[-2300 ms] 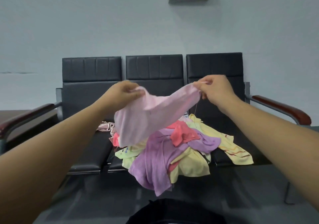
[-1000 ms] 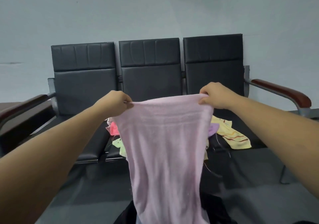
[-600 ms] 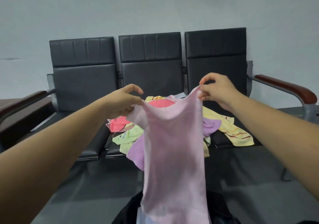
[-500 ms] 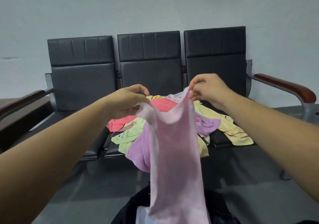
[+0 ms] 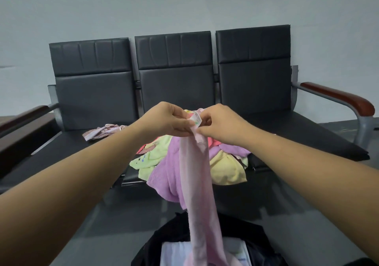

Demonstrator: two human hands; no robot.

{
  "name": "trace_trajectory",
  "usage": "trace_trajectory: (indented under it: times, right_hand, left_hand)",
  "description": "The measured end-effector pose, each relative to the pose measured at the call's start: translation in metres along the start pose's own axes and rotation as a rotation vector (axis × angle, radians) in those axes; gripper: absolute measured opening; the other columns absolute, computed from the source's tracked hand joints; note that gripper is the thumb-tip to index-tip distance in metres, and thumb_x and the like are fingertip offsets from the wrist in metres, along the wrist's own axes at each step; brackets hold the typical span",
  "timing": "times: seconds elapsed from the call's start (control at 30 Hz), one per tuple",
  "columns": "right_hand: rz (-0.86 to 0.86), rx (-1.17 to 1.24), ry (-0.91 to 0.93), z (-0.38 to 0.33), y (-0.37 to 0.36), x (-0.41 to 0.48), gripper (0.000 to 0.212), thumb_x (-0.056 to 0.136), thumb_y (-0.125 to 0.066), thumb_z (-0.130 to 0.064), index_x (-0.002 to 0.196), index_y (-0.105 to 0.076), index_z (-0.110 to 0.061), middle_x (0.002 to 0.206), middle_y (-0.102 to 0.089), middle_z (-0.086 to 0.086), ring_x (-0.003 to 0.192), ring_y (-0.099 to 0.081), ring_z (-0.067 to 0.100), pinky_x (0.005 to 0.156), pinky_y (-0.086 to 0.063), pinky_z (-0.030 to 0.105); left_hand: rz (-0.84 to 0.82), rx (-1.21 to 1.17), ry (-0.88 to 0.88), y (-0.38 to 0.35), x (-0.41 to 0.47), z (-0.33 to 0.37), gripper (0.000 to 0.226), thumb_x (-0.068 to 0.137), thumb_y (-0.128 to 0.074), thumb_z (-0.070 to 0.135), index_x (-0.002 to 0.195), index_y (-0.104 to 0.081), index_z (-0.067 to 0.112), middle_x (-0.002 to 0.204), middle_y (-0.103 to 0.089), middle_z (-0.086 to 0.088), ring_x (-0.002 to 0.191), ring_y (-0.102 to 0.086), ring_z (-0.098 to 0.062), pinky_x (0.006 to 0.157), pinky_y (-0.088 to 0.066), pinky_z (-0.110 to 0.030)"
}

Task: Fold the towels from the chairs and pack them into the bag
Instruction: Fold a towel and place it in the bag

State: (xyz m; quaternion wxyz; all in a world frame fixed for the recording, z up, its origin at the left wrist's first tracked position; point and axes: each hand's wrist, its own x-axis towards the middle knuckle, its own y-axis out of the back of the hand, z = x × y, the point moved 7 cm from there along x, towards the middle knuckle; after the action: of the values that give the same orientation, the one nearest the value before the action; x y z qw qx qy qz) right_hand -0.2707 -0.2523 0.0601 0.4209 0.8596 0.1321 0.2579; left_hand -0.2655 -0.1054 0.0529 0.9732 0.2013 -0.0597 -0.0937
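Head view, left hand (image 5: 168, 120) and right hand (image 5: 219, 122) brought together, both pinching the top corners of a pale pink towel (image 5: 196, 183), towel hanging doubled over the open black bag (image 5: 164, 239), heap of towels (image 5: 225, 163) on the middle chair seat (image 5: 131, 179)
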Motion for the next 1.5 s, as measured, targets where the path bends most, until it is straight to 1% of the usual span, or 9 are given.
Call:
trace_trajectory:
  times: [0.23,0.4,0.5,0.6,0.73,0.9,1.27,1.4,1.5]
  right_hand:
    - [-0.018,-0.026,-0.013,0.005,-0.010,-0.008,0.047,0.094,-0.070,-0.033,0.068,-0.061,0.006,0.058,-0.050,0.018,0.053,-0.039,0.019,0.055,-0.037,0.011]
    - [0.083,0.136,-0.046,0.018,0.005,-0.003,0.038,0.098,-0.065,-0.022,0.069,-0.064,0.003,0.060,-0.045,0.011,0.054,-0.035,0.008,0.050,-0.029,0.021]
    - [0.094,0.252,-0.054,0.028,0.010,0.000,0.038,0.097,-0.066,-0.025,0.070,-0.064,0.001,0.062,-0.054,0.012,0.059,-0.049,0.011,0.064,-0.048,0.031]
    - [0.153,0.415,-0.109,0.041,0.015,0.003,0.024,0.090,-0.071,-0.030,0.086,-0.078,-0.007,0.090,-0.075,0.019,0.092,-0.073,0.034,0.091,-0.058,0.053]
    - [0.237,0.577,-0.167,0.054,0.030,0.001,0.008,0.090,-0.077,-0.014,0.089,-0.080,-0.007,0.091,-0.079,0.011,0.093,-0.076,0.027,0.089,-0.062,0.042]
    - [0.258,0.534,-0.219,0.068,0.037,-0.004,0.004,0.085,-0.081,-0.008,0.082,-0.080,-0.008,0.084,-0.079,0.005,0.080,-0.076,0.021,0.075,-0.063,0.029]
    - [0.269,0.489,-0.332,0.090,0.046,-0.010,0.008,0.091,-0.075,-0.013,0.087,-0.077,-0.006,0.087,-0.077,0.010,0.085,-0.073,0.026,0.087,-0.063,0.045]
    - [0.377,0.900,-0.198,0.071,0.067,-0.008,0.012,0.097,-0.065,-0.008,0.089,-0.073,-0.005,0.087,-0.075,0.009,0.084,-0.070,0.023,0.089,-0.058,0.041]
    - [0.386,0.807,-0.236,0.069,0.074,-0.006,0.013,0.098,-0.066,-0.012,0.096,-0.074,-0.002,0.094,-0.075,0.011,0.085,-0.071,0.024,0.088,-0.060,0.039]
  left_hand:
    - [-0.002,0.036,0.001,-0.004,0.000,0.002,0.015,0.089,-0.076,0.012,0.094,-0.072,-0.001,0.089,-0.077,-0.019,0.089,-0.077,-0.032,0.080,-0.063,-0.030]
    - [-0.060,0.234,-0.050,-0.001,-0.001,0.001,0.027,0.088,-0.078,0.024,0.093,-0.068,-0.001,0.085,-0.079,-0.010,0.080,-0.077,-0.019,0.068,-0.058,-0.021]
    - [-0.095,0.521,-0.102,0.001,0.000,-0.003,0.022,0.087,-0.079,0.030,0.091,-0.072,0.010,0.080,-0.074,-0.002,0.068,-0.065,-0.007,0.067,-0.051,-0.022]
    - [-0.070,0.608,-0.118,0.005,0.000,-0.008,0.021,0.086,-0.077,0.041,0.091,-0.078,0.020,0.101,-0.066,-0.004,0.085,-0.060,-0.007,0.085,-0.048,-0.031]
    - [-0.169,0.602,-0.007,0.011,-0.006,-0.019,0.047,0.077,-0.073,0.066,0.093,-0.076,0.022,0.112,-0.065,-0.005,0.103,-0.062,-0.023,0.101,-0.047,-0.044]
    - [-0.044,0.702,-0.070,0.021,-0.001,-0.020,0.013,0.094,-0.063,0.021,0.083,-0.068,0.025,0.076,-0.071,0.008,0.072,-0.063,-0.013,0.082,-0.053,-0.037]
    - [-0.070,0.168,-0.136,0.026,0.000,-0.018,0.016,0.096,-0.067,0.022,0.097,-0.075,0.009,0.098,-0.076,-0.004,0.091,-0.068,-0.011,0.089,-0.053,-0.029]
    - [-0.101,-0.164,-0.195,0.033,0.008,0.007,0.023,0.092,-0.070,0.029,0.087,-0.065,0.007,0.088,-0.064,-0.008,0.084,-0.061,-0.018,0.095,-0.050,-0.040]
    - [-0.285,0.151,-0.076,0.023,0.005,0.016,0.057,0.075,-0.081,0.052,0.089,-0.061,0.000,0.088,-0.071,-0.004,0.090,-0.069,-0.017,0.097,-0.056,-0.037]
